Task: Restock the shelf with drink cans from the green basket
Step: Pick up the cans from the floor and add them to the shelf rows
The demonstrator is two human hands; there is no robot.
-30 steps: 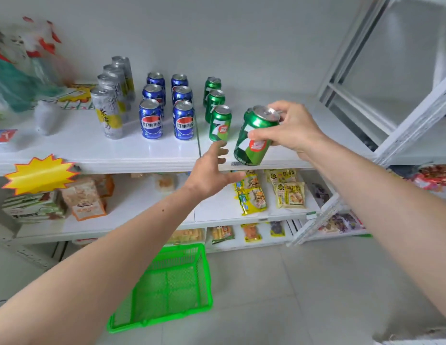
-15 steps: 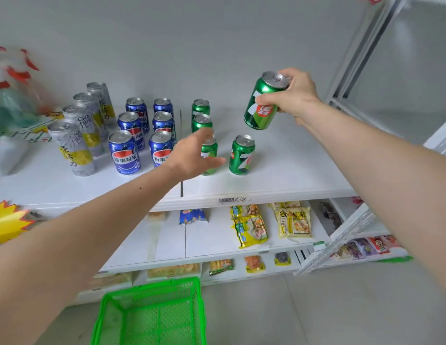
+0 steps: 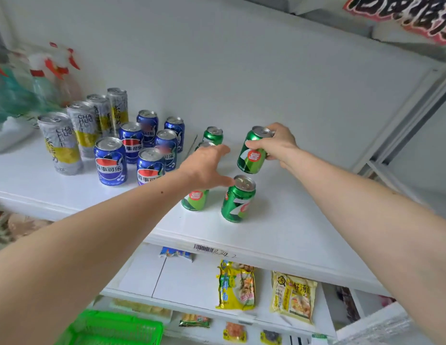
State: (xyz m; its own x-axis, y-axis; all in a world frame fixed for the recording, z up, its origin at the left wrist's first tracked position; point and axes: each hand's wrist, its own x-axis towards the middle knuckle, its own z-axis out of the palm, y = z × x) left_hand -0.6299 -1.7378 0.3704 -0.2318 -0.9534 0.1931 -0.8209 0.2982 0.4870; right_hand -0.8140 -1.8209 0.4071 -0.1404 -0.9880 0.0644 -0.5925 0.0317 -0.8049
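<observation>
Nearest you, the green basket (image 3: 112, 328) shows only a corner at the lower left edge; a second ago it lay in full view on the floor, so your head has come up and in toward the top shelf (image 3: 279, 235), and whether any cans are left in it cannot be told from here. On the shelf front stands a green can (image 3: 238, 199) upright, which half a second ago already stood there; beside it a second green can (image 3: 195, 199) shows only its lower half under your left hand (image 3: 204, 168). That hand is spread flat with nothing in it, hovering over the green row, further in than before. Your right hand (image 3: 276, 145) is closed around the held can (image 3: 253, 150), tilted and just off the shelf, lower than its raised position half a second ago, over the gap behind the front can. My read: this can is about to be set down as the second in a new row. Behind, two more green cans (image 3: 213, 135), the blue cans (image 3: 109, 161) and the tall silver cans (image 3: 60, 143) stand as before.
</observation>
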